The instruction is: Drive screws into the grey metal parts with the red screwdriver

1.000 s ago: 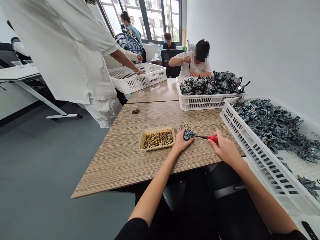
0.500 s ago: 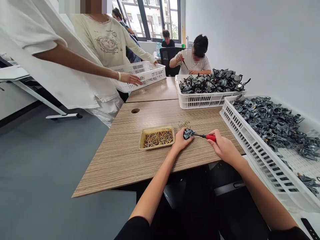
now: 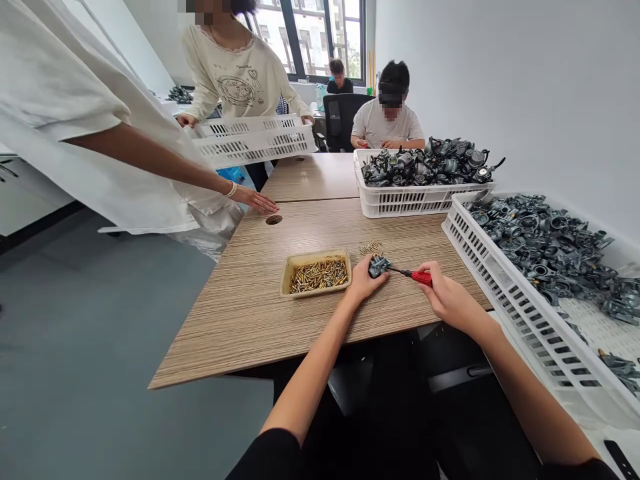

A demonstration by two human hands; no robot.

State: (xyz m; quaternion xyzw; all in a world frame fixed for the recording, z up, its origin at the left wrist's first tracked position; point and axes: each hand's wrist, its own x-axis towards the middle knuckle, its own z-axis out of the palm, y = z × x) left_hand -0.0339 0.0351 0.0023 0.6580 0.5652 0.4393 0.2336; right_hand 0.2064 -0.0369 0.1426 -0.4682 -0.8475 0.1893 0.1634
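My left hand (image 3: 363, 281) is closed round a small grey metal casting (image 3: 379, 266), holding it on the wooden table (image 3: 235, 320). Between the fingers of my right hand (image 3: 447, 295) is the red handle of a screwdriver (image 3: 419, 276). Its dark shaft points left and its tip meets the casting; the exact contact spot is too small to make out. Just behind my left hand lies a loose pile of small brass-coloured screws or jets (image 3: 370, 247). A shallow tan tray (image 3: 283, 285) full of similar brass pieces sits to the left of that hand.
A white crate (image 3: 400, 205) heaped with carburetor-like assemblies stands at the back. Along the right side, a larger white crate (image 3: 493, 267) holds many grey castings. One person's hand (image 3: 255, 200) rests at the table's left edge; another person holds a white basket (image 3: 260, 143). Someone sits opposite.
The person at the left back has lifted the white basket off the table and moved it left. The nearer person's hand has lowered onto the table edge. My hands keep nearly the same pose.
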